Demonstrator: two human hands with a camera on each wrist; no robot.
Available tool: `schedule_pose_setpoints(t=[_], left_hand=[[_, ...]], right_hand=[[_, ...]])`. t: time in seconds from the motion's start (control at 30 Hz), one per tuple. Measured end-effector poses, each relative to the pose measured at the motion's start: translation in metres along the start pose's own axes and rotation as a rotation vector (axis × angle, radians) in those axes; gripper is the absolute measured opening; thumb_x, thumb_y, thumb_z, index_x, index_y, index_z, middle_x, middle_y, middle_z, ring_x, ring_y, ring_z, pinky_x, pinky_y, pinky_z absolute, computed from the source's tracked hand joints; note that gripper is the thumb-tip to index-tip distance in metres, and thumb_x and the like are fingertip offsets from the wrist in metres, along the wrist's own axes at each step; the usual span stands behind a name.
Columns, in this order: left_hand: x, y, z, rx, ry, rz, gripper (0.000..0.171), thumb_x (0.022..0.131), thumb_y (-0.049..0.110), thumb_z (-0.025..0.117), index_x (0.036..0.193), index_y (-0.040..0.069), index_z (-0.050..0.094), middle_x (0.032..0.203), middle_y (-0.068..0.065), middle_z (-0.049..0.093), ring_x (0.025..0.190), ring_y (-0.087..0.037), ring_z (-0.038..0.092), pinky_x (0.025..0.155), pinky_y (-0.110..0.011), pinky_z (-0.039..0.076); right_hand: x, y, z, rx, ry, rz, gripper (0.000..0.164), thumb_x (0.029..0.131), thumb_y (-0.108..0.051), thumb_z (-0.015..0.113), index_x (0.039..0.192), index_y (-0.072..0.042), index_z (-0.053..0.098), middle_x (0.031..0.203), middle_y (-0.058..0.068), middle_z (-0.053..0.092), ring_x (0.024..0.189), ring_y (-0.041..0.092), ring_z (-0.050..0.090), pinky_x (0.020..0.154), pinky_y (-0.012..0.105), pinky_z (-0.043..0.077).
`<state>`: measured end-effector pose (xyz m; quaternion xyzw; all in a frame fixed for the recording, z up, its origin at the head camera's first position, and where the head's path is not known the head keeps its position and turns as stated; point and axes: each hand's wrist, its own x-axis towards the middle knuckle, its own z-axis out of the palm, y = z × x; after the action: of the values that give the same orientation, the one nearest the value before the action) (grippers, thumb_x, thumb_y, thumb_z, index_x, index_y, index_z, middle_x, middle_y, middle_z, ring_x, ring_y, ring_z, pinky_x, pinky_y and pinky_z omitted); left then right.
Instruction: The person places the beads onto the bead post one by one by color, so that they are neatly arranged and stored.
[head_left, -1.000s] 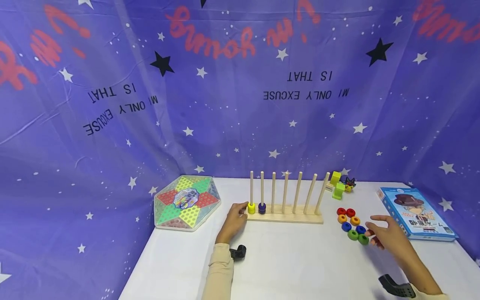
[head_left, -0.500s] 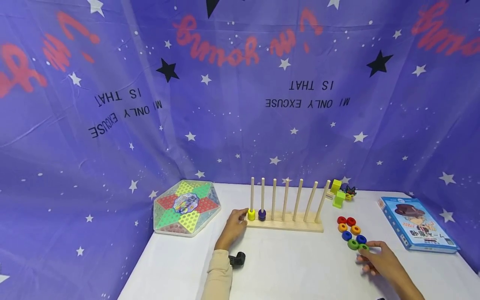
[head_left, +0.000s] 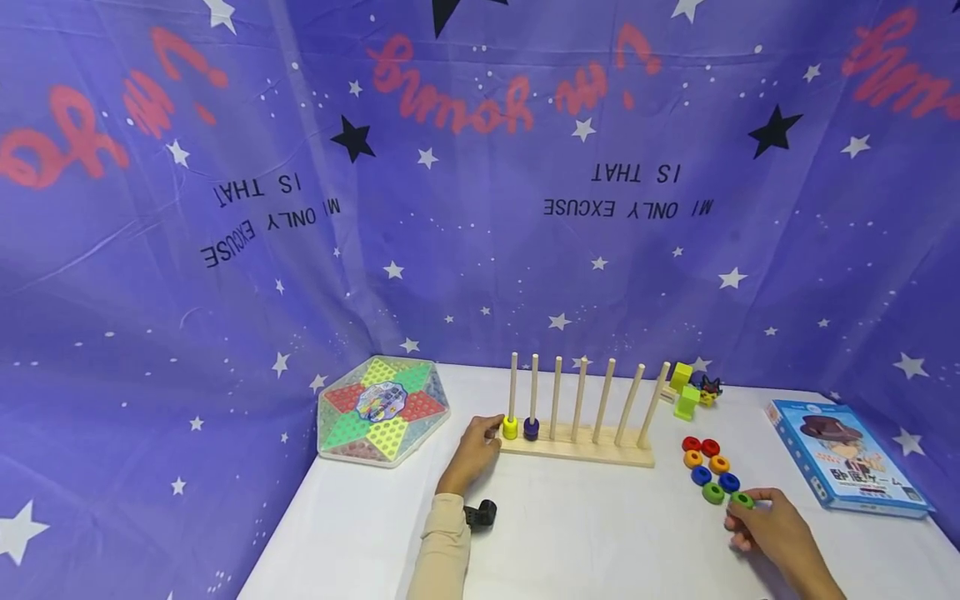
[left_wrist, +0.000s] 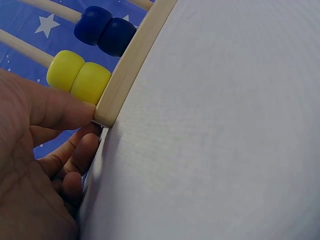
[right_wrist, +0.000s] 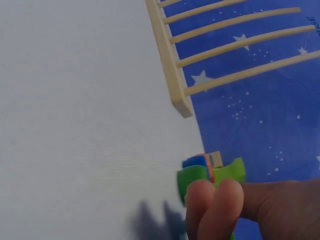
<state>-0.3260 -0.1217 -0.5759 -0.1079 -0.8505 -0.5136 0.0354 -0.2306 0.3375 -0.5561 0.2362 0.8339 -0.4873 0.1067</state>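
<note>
A wooden peg rack [head_left: 577, 450] stands on the white table, its row of pegs upright. Two yellow beads [left_wrist: 80, 75] sit on its leftmost peg and two dark blue beads [left_wrist: 105, 31] on the peg beside it. My left hand [head_left: 474, 450] holds the left end of the base, thumb against the corner by the yellow beads. At the right, my right hand [head_left: 776, 529] pinches a green bead [head_left: 742, 499] between thumb and finger. Another green bead [head_left: 713, 492], blue beads [head_left: 729, 482], orange beads [head_left: 719, 465] and red beads [head_left: 709, 447] lie in pairs before it.
A hexagonal star game board [head_left: 382, 412] lies at the left. Light green blocks [head_left: 686, 403] and a small dark-and-yellow figure [head_left: 708, 390] stand behind the beads. A blue box [head_left: 847, 458] lies at the right. Purple starry cloth [head_left: 480, 208] hangs behind the table.
My right hand came down and left to the nearest green bead, took hold of it and shifted it slightly away from its neighbour. My left hand stays on the rack's end.
</note>
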Motion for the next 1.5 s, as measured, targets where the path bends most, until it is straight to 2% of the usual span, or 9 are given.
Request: schedule_pose_setpoints(t=[0.13,0.27,0.5,0.77,0.93,1.17,1.33,1.5], left_hand=[[0.002,-0.002,-0.001,0.016,0.005,0.0,0.046,0.086,-0.004,0.056,0.132,0.001,0.054,0.114,-0.013,0.053,0.099,-0.023,0.05,0.087,-0.04,0.041],[0.003,-0.003,-0.002,0.025,0.01,0.011,0.046,0.086,-0.004,0.056,0.132,0.0,0.054,0.112,-0.013,0.053,0.099,-0.023,0.051,0.088,-0.041,0.041],[0.003,-0.004,0.0,0.038,0.016,0.018,0.047,0.085,-0.005,0.057,0.131,0.0,0.055,0.11,-0.011,0.053,0.096,-0.022,0.051,0.088,-0.04,0.042],[0.005,-0.002,0.0,0.029,0.007,0.007,0.047,0.086,-0.004,0.057,0.132,0.0,0.054,0.113,-0.014,0.053,0.097,-0.023,0.051,0.088,-0.04,0.041],[0.005,-0.002,-0.001,0.026,0.009,0.01,0.048,0.084,-0.005,0.057,0.132,0.0,0.054,0.112,-0.015,0.053,0.097,-0.024,0.052,0.088,-0.04,0.041],[0.005,-0.004,-0.001,0.032,0.012,0.009,0.046,0.085,-0.004,0.058,0.131,0.0,0.055,0.112,-0.014,0.054,0.098,-0.024,0.052,0.087,-0.039,0.041],[0.002,-0.001,-0.001,0.034,0.013,0.023,0.046,0.084,-0.005,0.058,0.13,-0.002,0.056,0.111,-0.015,0.054,0.096,-0.025,0.052,0.086,-0.038,0.042],[0.0,0.001,-0.001,0.033,0.02,0.03,0.046,0.083,-0.006,0.057,0.129,-0.002,0.056,0.109,-0.016,0.054,0.094,-0.023,0.051,0.083,-0.036,0.041]], right_hand=[[-0.004,-0.011,-0.008,-0.046,0.066,-0.058,0.064,0.091,-0.027,0.057,0.131,0.013,0.027,0.073,0.006,0.066,0.059,0.019,0.062,0.055,0.034,0.052],[-0.016,-0.033,-0.014,-0.081,0.115,-0.156,0.064,0.094,-0.028,0.055,0.133,0.015,0.027,0.073,0.007,0.068,0.061,0.021,0.065,0.055,0.035,0.053],[-0.044,-0.086,-0.014,-0.217,0.187,-0.354,0.069,0.095,-0.043,0.052,0.134,0.012,0.035,0.072,0.006,0.068,0.058,0.019,0.063,0.051,0.032,0.046],[-0.065,-0.151,-0.001,-0.244,0.229,-0.581,0.06,0.094,-0.04,0.054,0.132,0.006,0.044,0.074,0.006,0.068,0.058,0.02,0.064,0.049,0.03,0.049],[-0.074,-0.194,0.017,-0.182,0.152,-0.711,0.057,0.094,-0.036,0.057,0.132,0.004,0.044,0.08,0.01,0.069,0.058,0.019,0.065,0.05,0.031,0.053],[-0.068,-0.243,0.053,-0.101,-0.025,-0.772,0.043,0.091,-0.022,0.06,0.128,-0.002,0.048,0.08,0.012,0.068,0.057,0.026,0.065,0.052,0.037,0.054],[-0.063,-0.262,0.079,-0.052,-0.136,-0.774,0.04,0.091,-0.019,0.06,0.128,-0.006,0.049,0.08,0.01,0.067,0.057,0.029,0.065,0.054,0.042,0.054],[-0.06,-0.27,0.099,-0.022,-0.193,-0.772,0.039,0.092,-0.019,0.061,0.128,-0.007,0.05,0.079,0.01,0.067,0.059,0.033,0.065,0.054,0.042,0.054]])
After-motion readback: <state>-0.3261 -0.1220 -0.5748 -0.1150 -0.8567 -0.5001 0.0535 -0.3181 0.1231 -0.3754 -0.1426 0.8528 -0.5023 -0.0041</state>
